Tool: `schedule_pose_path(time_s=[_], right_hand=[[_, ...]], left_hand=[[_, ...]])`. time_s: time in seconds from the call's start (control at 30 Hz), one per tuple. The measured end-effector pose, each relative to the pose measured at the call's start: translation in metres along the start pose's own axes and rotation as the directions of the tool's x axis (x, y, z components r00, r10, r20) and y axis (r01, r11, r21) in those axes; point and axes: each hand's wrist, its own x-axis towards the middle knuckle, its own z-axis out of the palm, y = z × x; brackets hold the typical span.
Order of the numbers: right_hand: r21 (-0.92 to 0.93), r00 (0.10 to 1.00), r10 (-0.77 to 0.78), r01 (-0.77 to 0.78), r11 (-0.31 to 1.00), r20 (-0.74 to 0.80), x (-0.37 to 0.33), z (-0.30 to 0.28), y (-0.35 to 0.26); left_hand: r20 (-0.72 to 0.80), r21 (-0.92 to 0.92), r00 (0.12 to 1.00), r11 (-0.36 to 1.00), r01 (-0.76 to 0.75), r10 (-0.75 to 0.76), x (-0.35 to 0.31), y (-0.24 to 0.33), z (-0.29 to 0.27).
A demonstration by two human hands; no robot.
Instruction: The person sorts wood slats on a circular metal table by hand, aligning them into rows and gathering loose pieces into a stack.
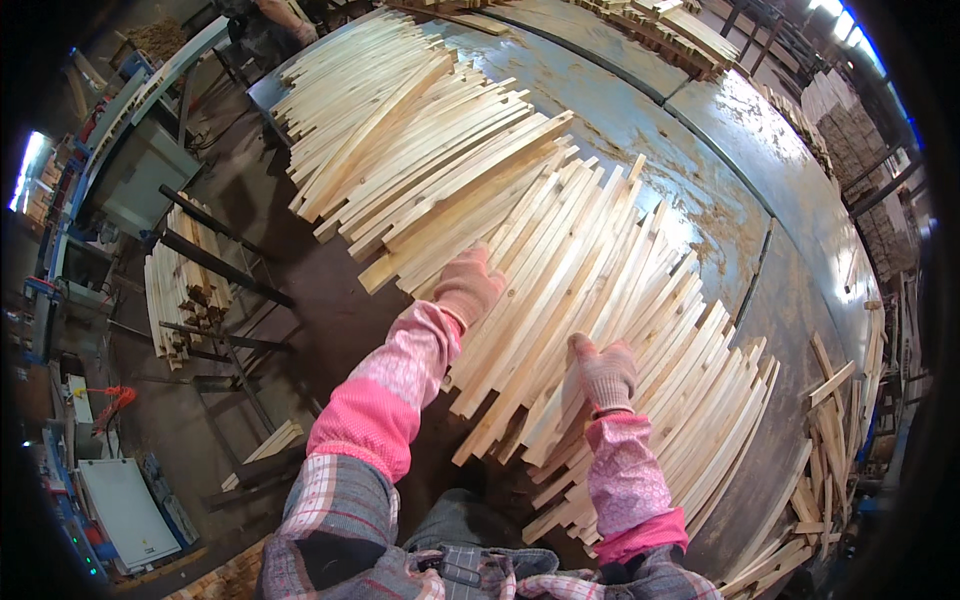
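Note:
Many long, pale wooden strips [545,270] lie side by side across a metal-topped table, their near ends jutting past its edge. My left hand [470,287], in a pale pink knit glove, is curled over strips near the middle of the spread. To the right and nearer me, my right hand [605,373] wears a matching glove. Its thumb points up and its fingers curl against the strips. Exactly how many strips each hand grips is hidden. Further left, a broader board [380,125] lies slantwise on top of other strips.
Sawdust covers parts of the metal table [725,175]. Scrap pieces [825,440] are heaped at the right. On the left, a dark metal rack [225,255] carries bundled strips [185,285]. Stacked wood [665,30] stands at the far side, and a person's arm [285,15] shows at the upper left.

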Motion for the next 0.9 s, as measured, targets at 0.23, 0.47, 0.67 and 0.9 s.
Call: schedule_pose_path(time_s=[0.23, 0.47, 0.67, 0.9], right_hand=[[0.044, 0.998, -0.014, 0.011, 0.999, 0.064, -0.009, 0.0, -0.016], [0.122, 0.99, 0.113, -0.123, 0.985, 0.086, -0.003, 0.0, -0.023], [0.212, 0.977, 0.078, -0.121, 0.97, 0.201, -0.026, 0.02, -0.067], [0.246, 0.967, 0.026, -0.09, 0.965, 0.253, -0.031, 0.028, -0.091]], left_hand=[[-0.12, 0.304, 0.963, 0.932, -0.197, 0.242, -0.013, -0.101, -0.018], [-0.156, 0.48, 0.969, 0.843, 0.244, -0.191, -0.036, -0.162, -0.073], [0.046, -0.528, 0.972, 0.821, 0.218, -0.229, -0.028, -0.212, -0.062], [0.171, -0.333, 0.985, 0.94, 0.081, -0.024, -0.027, -0.219, -0.09]])
